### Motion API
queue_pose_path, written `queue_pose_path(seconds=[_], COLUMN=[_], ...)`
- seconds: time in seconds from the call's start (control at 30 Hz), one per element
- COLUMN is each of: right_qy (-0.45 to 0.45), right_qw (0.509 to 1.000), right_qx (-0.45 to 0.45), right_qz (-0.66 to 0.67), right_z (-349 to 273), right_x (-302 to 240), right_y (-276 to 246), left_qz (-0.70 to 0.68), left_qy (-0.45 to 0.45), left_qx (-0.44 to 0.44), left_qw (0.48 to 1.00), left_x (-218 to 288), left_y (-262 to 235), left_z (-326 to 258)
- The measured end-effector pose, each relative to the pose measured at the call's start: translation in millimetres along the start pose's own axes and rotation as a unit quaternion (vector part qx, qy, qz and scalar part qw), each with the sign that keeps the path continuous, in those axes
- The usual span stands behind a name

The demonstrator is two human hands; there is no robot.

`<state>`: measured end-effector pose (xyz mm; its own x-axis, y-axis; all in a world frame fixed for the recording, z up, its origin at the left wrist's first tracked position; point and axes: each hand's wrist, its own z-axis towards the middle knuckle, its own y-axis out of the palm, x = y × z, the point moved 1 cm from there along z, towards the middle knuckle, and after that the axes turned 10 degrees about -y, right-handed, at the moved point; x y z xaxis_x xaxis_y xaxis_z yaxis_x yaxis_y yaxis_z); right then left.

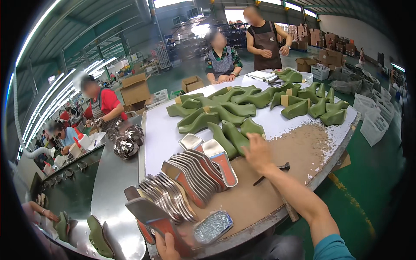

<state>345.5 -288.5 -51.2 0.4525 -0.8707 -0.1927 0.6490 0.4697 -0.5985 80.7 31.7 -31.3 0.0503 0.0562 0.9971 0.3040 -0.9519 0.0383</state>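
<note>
On the near edge of the worktable [299, 143] lies a clear bag of small metal nails [213, 226], and a dark hand tool [273, 172] rests to the right. Papers [261, 75] sit at the far end. White plastic crates [373, 125] stand on the green floor [368, 182] to the right, cardboard boxes [135, 89] far left. Crumpled silver pieces [126, 141] lie on the left metal bench [112, 186], where other people work.

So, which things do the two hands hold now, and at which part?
The left hand grips a flat insole piece by its lower end. The right hand holds nothing; it reaches over the green shoe lasts.
</note>
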Motion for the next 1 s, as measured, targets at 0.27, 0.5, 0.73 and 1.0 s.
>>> queue_pose_path(seconds=[0.27,0.5,0.73,1.0], right_qy=[0.100,0.059,0.004,0.080], right_qw=[0.969,0.930,0.955,0.914], right_qx=[-0.226,-0.335,-0.279,-0.396], right_qz=[-0.023,-0.139,0.099,0.047], right_z=[20,23,44,51], right_x=[5,23,-4,-21], right_y=[43,48,83,73], left_qz=[-0.087,-0.065,-0.107,-0.101], left_qy=[-0.043,-0.058,-0.067,-0.063], left_qx=[0.049,0.020,-0.005,-0.002], left_qw=[0.994,0.996,0.992,0.993], left_x=[-81,-58,-57,-49], left_y=[-44,-33,-32,-26], left_z=[-5,-11,-16,-15])
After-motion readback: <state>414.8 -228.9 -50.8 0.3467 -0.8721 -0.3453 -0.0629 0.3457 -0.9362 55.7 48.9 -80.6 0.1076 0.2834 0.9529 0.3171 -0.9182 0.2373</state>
